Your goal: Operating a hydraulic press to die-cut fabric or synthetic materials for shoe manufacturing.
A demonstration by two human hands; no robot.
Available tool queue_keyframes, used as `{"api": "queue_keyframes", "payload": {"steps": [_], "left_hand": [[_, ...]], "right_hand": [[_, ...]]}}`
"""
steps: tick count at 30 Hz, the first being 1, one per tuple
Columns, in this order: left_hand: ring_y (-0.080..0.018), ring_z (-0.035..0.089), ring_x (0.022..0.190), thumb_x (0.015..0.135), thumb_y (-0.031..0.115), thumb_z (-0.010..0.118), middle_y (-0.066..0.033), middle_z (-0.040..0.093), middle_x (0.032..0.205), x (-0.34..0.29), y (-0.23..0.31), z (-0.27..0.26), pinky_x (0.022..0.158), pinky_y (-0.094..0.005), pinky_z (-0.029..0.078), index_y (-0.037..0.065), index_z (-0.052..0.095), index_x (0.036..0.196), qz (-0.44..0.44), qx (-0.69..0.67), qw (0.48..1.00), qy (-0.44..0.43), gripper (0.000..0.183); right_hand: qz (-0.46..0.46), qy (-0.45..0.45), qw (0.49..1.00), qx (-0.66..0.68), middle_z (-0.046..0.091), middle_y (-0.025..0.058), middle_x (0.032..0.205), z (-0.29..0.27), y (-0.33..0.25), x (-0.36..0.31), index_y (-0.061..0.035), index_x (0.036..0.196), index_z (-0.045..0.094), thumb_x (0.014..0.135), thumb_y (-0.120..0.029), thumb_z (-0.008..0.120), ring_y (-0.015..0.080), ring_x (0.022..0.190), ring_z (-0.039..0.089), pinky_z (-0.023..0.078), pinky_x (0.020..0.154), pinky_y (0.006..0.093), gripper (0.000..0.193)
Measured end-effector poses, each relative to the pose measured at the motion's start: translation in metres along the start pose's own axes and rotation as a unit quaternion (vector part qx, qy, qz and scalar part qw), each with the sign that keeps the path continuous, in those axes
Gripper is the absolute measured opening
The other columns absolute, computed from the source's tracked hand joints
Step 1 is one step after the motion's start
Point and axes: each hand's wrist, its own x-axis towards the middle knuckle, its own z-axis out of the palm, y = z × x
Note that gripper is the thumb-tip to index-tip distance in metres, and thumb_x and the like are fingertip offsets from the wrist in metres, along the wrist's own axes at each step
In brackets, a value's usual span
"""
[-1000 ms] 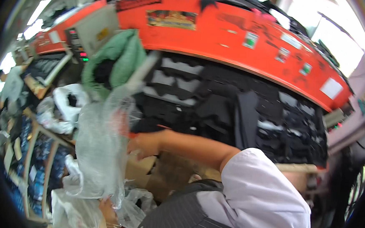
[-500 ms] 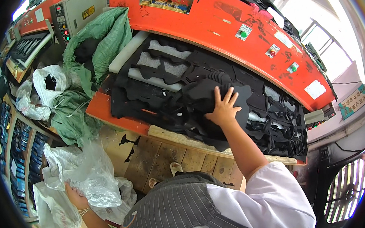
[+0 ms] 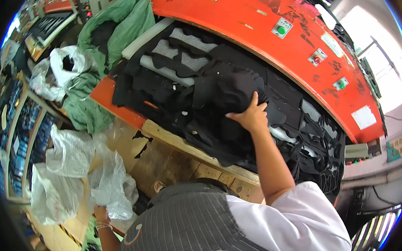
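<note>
My right hand (image 3: 255, 117) grips the right edge of a stack of black cut pieces (image 3: 233, 93), thumb toward the near side and fingers bent over the far edge. The stack lies on a black cut sheet (image 3: 143, 89) with wavy-edged openings. At the lower left my left hand (image 3: 102, 214) is closed on the bottom part of a clear plastic bag (image 3: 110, 186); its fingers are partly hidden by the bag.
A red machine (image 3: 244, 20) with buttons spans the back. Its bed has a wooden front edge (image 3: 186, 145). Green sacks (image 3: 85, 104) and white bags (image 3: 59, 192) stand at left, beside a shelf (image 3: 27, 138) of blue and dark things. Black scraps (image 3: 142, 145) lie on the floor.
My right hand has gone from spread flat on the black pieces to gripping their edge, and the stack has shifted left. My left hand and the clear bag have moved right, nearer my body.
</note>
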Motion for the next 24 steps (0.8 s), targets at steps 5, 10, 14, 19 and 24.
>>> {"api": "queue_keyframes", "payload": {"steps": [5, 10, 14, 19, 24], "left_hand": [[-0.0341, 0.063, 0.070, 0.083, 0.022, 0.057, -0.0179, 0.065, 0.084, -0.060, 0.052, 0.043, 0.062, -0.0460, 0.048, 0.014, 0.071, 0.082, 0.043, 0.482, 0.874, 0.045, 0.017], [-0.0339, 0.064, 0.081, 0.085, 0.014, 0.052, -0.0165, 0.066, 0.086, -0.121, 0.096, 0.043, 0.074, -0.0416, 0.050, 0.004, 0.066, 0.085, 0.142, 0.345, 0.894, 0.249, 0.018], [-0.0054, 0.036, 0.046, 0.093, 0.034, 0.055, 0.0054, 0.043, 0.059, -0.158, 0.225, 0.038, 0.043, -0.0238, 0.028, 0.006, 0.071, 0.097, -0.118, -0.204, 0.959, 0.157, 0.033], [-0.0060, 0.033, 0.045, 0.096, 0.039, 0.052, 0.0059, 0.038, 0.056, -0.210, 0.288, -0.003, 0.042, -0.0226, 0.026, 0.010, 0.064, 0.118, -0.148, -0.391, 0.908, 0.040, 0.038], [-0.0067, 0.029, 0.044, 0.098, 0.042, 0.046, 0.0054, 0.033, 0.055, -0.249, 0.361, -0.032, 0.041, -0.0220, 0.023, 0.014, 0.053, 0.132, -0.148, -0.455, 0.878, -0.009, 0.044]], "right_hand": [[-0.105, 0.036, 0.988, -0.111, 0.021, 0.0318, 0.146, 0.020, -0.005, -0.011, -0.0170, 0.148, 0.018, 0.065, -0.032, 0.082, 0.0493, 0.126, 0.040, 0.049, 0.091, 0.0484, 0.106], [-0.291, 0.133, 0.926, 0.201, 0.065, 0.0185, 0.109, 0.011, 0.085, 0.044, -0.0106, 0.124, 0.055, 0.069, -0.012, 0.067, 0.0406, 0.104, 0.060, 0.048, 0.088, 0.0426, 0.056], [-0.224, 0.004, 0.889, 0.399, 0.065, 0.0177, 0.100, -0.001, 0.203, 0.167, 0.0083, 0.107, 0.060, 0.075, -0.011, 0.061, 0.0273, 0.092, 0.062, 0.049, 0.084, 0.0403, 0.038], [-0.505, 0.133, 0.806, 0.280, 0.055, 0.0162, 0.126, -0.033, 0.171, 0.144, 0.0032, 0.124, 0.055, 0.093, -0.014, 0.048, 0.0243, 0.115, 0.053, 0.043, 0.099, 0.0350, 0.036], [-0.490, -0.152, 0.673, 0.533, 0.057, 0.0156, 0.127, 0.009, 0.011, -0.068, -0.0029, 0.124, 0.058, 0.088, -0.021, 0.055, 0.0263, 0.120, 0.052, 0.036, 0.106, 0.0379, 0.041]]}}
